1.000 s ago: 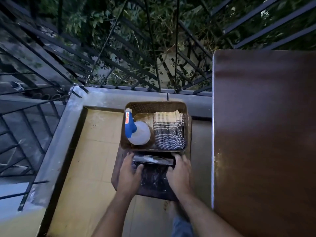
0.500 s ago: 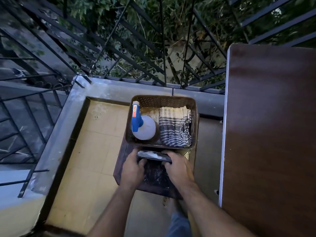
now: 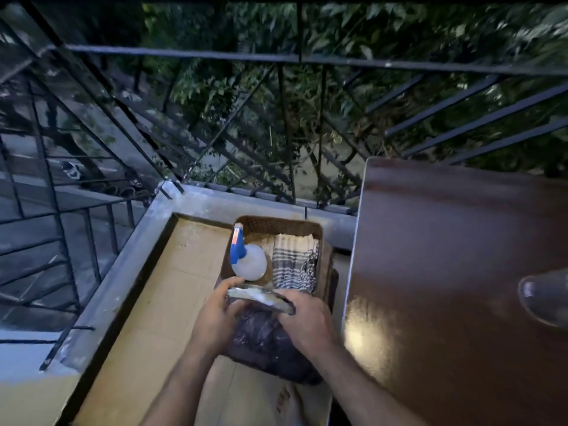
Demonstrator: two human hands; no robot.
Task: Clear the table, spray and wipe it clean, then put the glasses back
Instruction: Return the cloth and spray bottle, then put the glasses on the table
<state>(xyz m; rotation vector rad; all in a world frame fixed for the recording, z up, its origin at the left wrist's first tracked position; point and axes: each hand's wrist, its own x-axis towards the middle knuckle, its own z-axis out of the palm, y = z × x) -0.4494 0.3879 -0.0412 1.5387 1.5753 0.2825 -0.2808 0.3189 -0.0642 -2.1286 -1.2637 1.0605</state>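
Both hands, left hand point(image 3: 215, 315) and right hand point(image 3: 307, 322), grip a flat, shiny tray point(image 3: 261, 296).

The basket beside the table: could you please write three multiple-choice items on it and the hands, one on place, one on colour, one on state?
1. Where in the basket does the spray bottle lie?
A. on its left side, beside the striped cloth
B. on top of the striped cloth
C. outside it, on the floor

2. What colour is the bottle's spray head?
A. red
B. blue
C. green

3. What are the hands doing?
A. hanging idle
B. pressing flat on the table
C. both holding one flat object

Answers: 1 A, the bottle lies left of the striped cloth. 2 B, the head is blue on a pale body. 3 C, the left hand and right hand grip the ends of the flat object.
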